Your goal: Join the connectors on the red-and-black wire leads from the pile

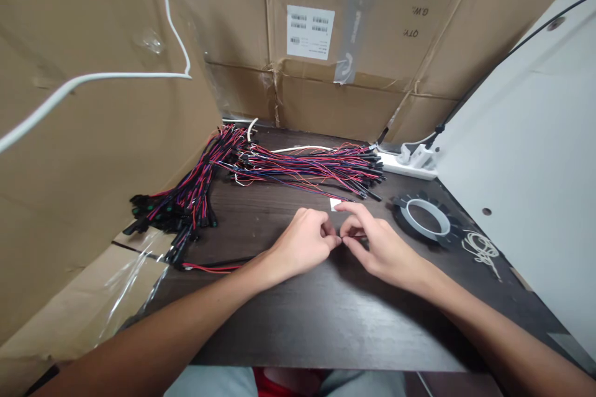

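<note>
My left hand (311, 240) is closed in a pinch over the dark table, its thumb and fingertips meeting just left of my right hand (375, 242). Between the fingers of my right hand runs a thin dark-red wire (358, 237), and both sets of fingertips grip it close together. The wire's end is too small to make out. A red and black wire bundle (214, 268) passes beneath my left forearm; whether it joins the wire in my fingers is hidden. Just beyond my right fingertips lies a small white paper piece (334, 205).
Behind my hands lies a long pile of red, blue and black wires (307, 167); another wire pile (195, 186) is at left. To the right are a pale ring (446, 223) edged with black strips, coiled cream string (482, 248) and a power strip (410, 166). Cardboard (242, 18) and a white panel (531, 124) enclose the table.
</note>
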